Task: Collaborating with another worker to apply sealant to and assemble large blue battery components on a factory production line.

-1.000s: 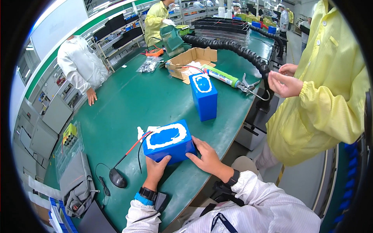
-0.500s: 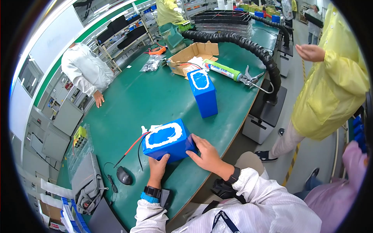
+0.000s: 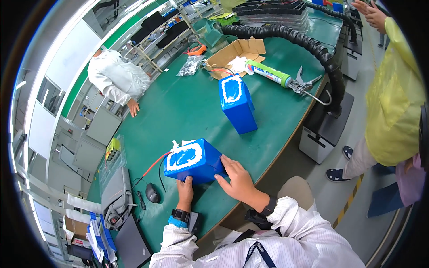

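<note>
A blue-wrapped battery pack (image 3: pixel 205 172) is held near the table's front edge. A ring of white paste lies on its upward-facing end, and red and black leads come out at its left. My left hand (image 3: pixel 185 192) grips it from the near side, thumb on the near face, its other fingers mostly hidden beneath. Against the right side presses my right hand (image 3: pixel 239 181), fingers along the far part and thumb on the near part. A second blue battery pack (image 3: pixel 240 117) stands upright farther off, also with a white paste ring on top.
Behind the second pack lie a caulking gun (image 3: pixel 300 85) with a green-and-white tube and an open cardboard box (image 3: pixel 250 47). A black hose (image 3: pixel 308 44) curves along the right. At left are a mouse (image 3: pixel 153 193), grey bag (image 3: pixel 117 201) and laptop (image 3: pixel 132 243). Co-workers stand left and right.
My view has shifted, so the table's far things sit farther right. Both hands keep their hold on the pack, which looks slightly tilted. The co-worker in yellow has raised their hands.
</note>
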Demonstrator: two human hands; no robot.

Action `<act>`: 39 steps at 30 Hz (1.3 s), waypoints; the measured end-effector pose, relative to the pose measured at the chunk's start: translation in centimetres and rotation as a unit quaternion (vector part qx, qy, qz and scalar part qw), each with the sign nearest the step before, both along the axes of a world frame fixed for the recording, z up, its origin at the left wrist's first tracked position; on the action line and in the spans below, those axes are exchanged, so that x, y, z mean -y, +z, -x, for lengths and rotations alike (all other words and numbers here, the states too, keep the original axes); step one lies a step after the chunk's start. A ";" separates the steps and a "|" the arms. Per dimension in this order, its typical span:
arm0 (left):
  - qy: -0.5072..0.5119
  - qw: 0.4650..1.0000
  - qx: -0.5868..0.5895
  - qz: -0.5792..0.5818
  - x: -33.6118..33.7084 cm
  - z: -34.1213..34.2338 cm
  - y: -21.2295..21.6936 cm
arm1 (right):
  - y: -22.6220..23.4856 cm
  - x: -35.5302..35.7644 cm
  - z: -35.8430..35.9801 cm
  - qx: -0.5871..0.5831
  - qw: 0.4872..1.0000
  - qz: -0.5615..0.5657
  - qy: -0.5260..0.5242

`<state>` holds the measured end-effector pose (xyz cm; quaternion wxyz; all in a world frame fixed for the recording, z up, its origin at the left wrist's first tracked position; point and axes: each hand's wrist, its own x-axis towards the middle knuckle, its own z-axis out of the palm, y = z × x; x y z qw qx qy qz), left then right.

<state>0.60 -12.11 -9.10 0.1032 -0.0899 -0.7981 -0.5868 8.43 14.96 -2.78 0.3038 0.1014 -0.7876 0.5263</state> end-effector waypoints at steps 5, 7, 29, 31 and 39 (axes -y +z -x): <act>0.032 0.997 -0.032 0.058 0.4 0.2 -0.4 | -0.2 -0.3 0.1 -0.013 1.000 0.016 0.009; 0.032 0.997 -0.034 0.066 0.4 0.2 -0.3 | -0.2 -0.4 0.0 -0.010 1.000 0.022 0.011; 0.026 0.999 -0.025 -0.012 -6.0 -2.6 5.3 | -0.8 -0.6 0.3 -0.028 0.999 0.010 0.013; 0.037 0.999 -0.020 -0.017 -7.2 -3.7 6.2 | -0.3 -0.5 0.2 -0.023 1.000 0.018 -0.008; -0.023 0.999 0.009 -0.040 -7.2 -6.2 6.1 | -0.1 -0.8 0.0 0.005 0.999 0.040 -0.017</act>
